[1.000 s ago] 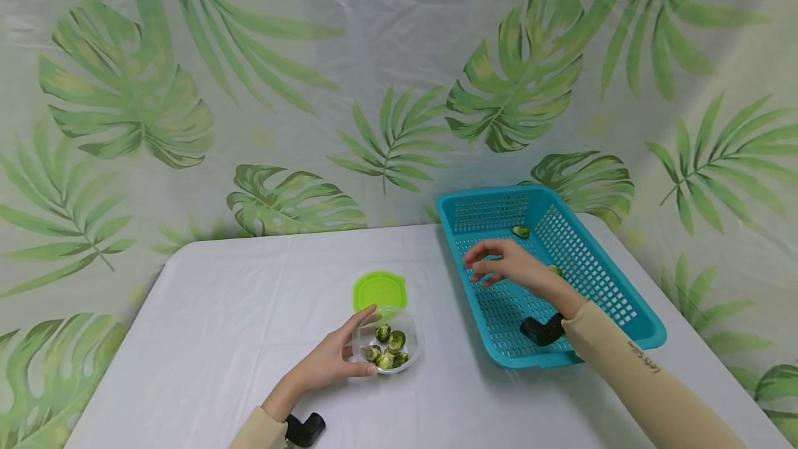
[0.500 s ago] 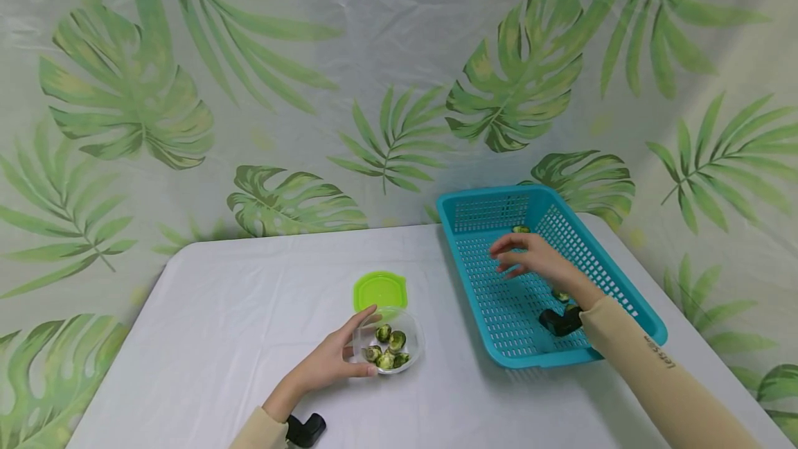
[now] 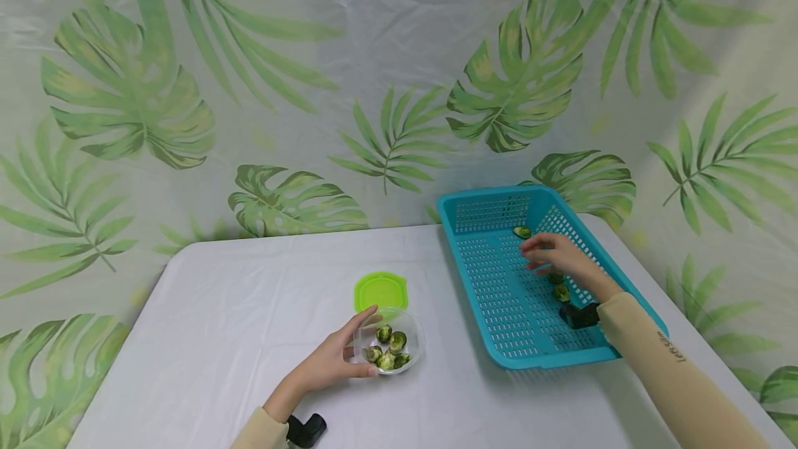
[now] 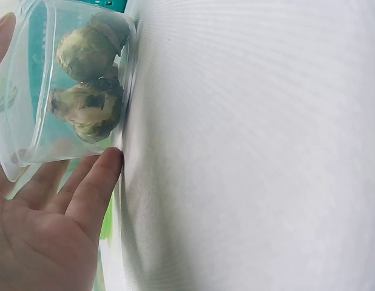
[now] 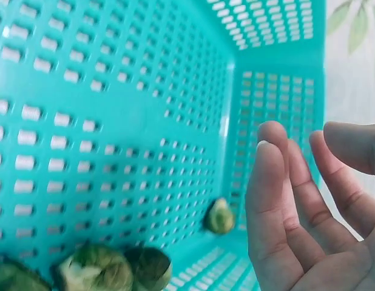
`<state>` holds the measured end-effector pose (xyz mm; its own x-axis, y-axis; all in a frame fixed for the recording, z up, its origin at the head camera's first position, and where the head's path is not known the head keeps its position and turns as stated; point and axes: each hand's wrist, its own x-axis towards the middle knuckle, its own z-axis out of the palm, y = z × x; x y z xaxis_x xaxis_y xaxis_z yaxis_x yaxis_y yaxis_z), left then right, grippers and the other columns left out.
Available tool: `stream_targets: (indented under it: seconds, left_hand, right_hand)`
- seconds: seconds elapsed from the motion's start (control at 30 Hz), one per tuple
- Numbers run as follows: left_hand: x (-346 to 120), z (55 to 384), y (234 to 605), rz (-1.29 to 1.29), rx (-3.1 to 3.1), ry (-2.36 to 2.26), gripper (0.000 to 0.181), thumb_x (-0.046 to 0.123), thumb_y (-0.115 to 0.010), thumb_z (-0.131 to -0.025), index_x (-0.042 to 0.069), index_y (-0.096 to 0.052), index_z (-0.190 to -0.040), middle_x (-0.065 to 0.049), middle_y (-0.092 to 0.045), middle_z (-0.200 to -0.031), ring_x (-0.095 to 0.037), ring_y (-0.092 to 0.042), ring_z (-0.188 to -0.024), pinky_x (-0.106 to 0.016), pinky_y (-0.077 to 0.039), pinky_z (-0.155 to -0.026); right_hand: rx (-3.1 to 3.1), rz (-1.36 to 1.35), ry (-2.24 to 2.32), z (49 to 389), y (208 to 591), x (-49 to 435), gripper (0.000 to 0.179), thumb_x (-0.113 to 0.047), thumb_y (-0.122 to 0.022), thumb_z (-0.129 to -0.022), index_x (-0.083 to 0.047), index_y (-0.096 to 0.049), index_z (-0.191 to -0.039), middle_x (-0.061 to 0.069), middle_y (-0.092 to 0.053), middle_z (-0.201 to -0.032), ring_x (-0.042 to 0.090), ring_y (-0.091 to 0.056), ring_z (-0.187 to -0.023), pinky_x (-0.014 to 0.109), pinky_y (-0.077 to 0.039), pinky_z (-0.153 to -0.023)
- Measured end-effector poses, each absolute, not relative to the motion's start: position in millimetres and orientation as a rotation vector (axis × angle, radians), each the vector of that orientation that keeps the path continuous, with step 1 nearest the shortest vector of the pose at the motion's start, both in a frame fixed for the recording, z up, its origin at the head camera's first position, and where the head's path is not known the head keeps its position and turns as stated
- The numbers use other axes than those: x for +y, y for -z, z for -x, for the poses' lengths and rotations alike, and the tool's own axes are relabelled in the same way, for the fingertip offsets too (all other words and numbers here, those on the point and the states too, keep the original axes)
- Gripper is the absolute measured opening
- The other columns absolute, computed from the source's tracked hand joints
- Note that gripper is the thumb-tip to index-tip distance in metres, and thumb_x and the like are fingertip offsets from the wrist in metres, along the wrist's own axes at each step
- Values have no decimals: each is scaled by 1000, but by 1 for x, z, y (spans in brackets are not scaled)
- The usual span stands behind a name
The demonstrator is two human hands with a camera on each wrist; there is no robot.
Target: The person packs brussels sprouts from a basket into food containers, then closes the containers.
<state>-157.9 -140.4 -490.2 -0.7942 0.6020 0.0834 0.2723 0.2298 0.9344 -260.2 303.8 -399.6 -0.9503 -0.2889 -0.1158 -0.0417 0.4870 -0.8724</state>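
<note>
My left hand (image 3: 327, 364) holds a clear plastic container (image 3: 413, 348) on the table, thumb on the near side and fingers round the far-left side. Several Brussels sprouts (image 3: 397, 341) lie in it, and two or more show through its wall in the left wrist view. Over the turquoise basket (image 3: 492, 324) hovers my right hand (image 3: 561, 256), fingers loosely bent and nothing between them. In the basket, one sprout (image 3: 522, 232) lies by the far end. More sprouts (image 5: 95, 270) lie along the right side, partly below the hand in the head view.
A bright green lid (image 3: 380, 289) lies flat just behind the container. White cloth covers the table (image 3: 249, 310). The basket stands at the table's right side, close to a leaf-printed curtain (image 3: 399, 89) behind.
My right hand has moved right and slightly back across the basket, and sprouts on the basket's right side now show. The left hand and the container have stayed in place.
</note>
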Motion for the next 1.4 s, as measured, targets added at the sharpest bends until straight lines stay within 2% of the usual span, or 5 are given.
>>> stream_targets:
  seconds: [0.27, 0.7, 1.0, 1.2, 1.4]
  left_hand:
    - [-140, 158, 491, -813, 2221, -1581, 93, 19, -76, -83, 15, -17, -154, -9, -34, -150, -30, -32, -136, -51, -40, -101]
    - [-140, 157, 489, -807, 2220, -1581, 93, 19, -76, -83, 14, -17, -154, -9, -34, -150, -30, -31, -137, -51, -40, -101]
    - [-140, 157, 489, -798, 2220, -1577, 93, 19, -76, -83, 14, -17, -154, -9, -34, -151, -30, -31, -137, -50, -39, -101]
    - [-140, 158, 489, -804, 2236, -1568, 93, 20, -76, -83, 14, -17, -154, -9, -34, -150, -30, -31, -137, -51, -40, -100]
    - [-140, 158, 489, -803, 2243, -1562, 93, 20, -76, -83, 15, -17, -154, -8, -34, -150, -31, -30, -137, -53, -39, -100]
  right_hand:
    - [2526, 171, 1371, 262, 403, 316, 38, -12, -48, -101, 15, -44, -127, 34, -47, -125, 42, -59, -102, 49, -52, -85]
    - [2631, 30, 1148, 263, 407, 330, 36, -12, -46, -99, 15, -47, -123, 31, -54, -111, 32, -64, -83, 41, -56, -70]
    - [2624, 14, 1093, 264, 409, 333, 39, -12, -46, -98, 16, -45, -125, 40, -42, -125, 35, -65, -86, 41, -57, -70]
    - [2608, -24, 1044, 268, 410, 332, 44, -14, -46, -98, 16, -43, -129, 39, -39, -127, 33, -65, -83, 40, -56, -71]
    - [2540, 4, 1070, 267, 407, 330, 45, -15, -45, -100, 17, -41, -131, 41, -39, -129, 37, -64, -91, 41, -56, -75]
